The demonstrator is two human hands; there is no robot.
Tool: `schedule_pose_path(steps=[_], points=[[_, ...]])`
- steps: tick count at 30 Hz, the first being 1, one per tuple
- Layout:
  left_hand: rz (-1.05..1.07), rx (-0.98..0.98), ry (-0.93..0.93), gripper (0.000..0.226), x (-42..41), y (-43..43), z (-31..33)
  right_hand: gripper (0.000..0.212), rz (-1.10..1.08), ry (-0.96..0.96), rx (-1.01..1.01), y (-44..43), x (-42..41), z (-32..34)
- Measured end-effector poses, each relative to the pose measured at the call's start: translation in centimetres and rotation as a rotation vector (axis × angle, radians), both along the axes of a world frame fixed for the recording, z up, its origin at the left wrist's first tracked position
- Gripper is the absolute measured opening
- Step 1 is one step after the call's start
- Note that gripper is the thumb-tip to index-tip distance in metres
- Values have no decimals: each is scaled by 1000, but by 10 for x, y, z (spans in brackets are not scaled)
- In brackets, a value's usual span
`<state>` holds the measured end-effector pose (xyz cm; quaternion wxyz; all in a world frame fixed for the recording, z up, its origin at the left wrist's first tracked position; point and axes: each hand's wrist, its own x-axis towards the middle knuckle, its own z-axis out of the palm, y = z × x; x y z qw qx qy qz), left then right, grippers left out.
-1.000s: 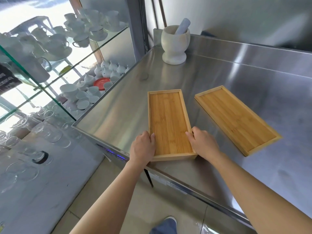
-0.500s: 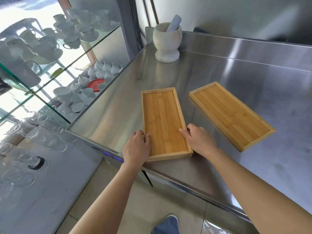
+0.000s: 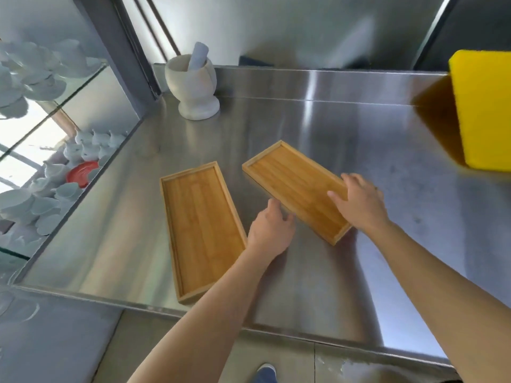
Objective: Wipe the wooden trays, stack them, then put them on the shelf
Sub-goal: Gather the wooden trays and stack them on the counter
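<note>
Two shallow rectangular bamboo trays lie flat on the steel counter (image 3: 359, 139), apart from each other. Each has a raised rim and a striped grain. The left tray (image 3: 201, 228) reaches the front edge. The right tray (image 3: 293, 186) lies angled. The left hand (image 3: 272, 230) is spread, fingers at the right tray's near long rim. The right hand (image 3: 359, 203) lies spread over its far rim. Neither grips.

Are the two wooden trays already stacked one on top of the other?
No, the left tray and the right tray lie side by side on the steel counter, with bare metal between them.
</note>
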<state>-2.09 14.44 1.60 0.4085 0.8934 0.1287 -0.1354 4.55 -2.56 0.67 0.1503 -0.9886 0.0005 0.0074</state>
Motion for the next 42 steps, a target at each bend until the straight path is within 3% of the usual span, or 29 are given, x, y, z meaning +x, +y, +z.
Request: schedule_pose_path(steps=[4,9,15,18,28,33,38,42], points=[[55,-145,230,50,24,-31,-19,63,-95,157,28,-30,6,-9],[205,-278,264,35,36,-51,-25,55,-134,239,124,-38,1,-22],[178,-96,242,10,40,-51,-28,31,-265,153,138,-30,-1,-25],[92,61,226,15,39,-52,-32,25,-308,127,108,-32,-5,-28],[-93,433,59,45,40,-30,-18,31,-67,57,12,-29,-17,-13],[21,438,12,36,31,15,1,27,48,11,54,1,-13,21],[205,280,-37,35,6,60,33,29,151,-66,152,46,-21,34],[250,341,-121,25,-19,96,41,28,240,-143,270,83,-38,35]])
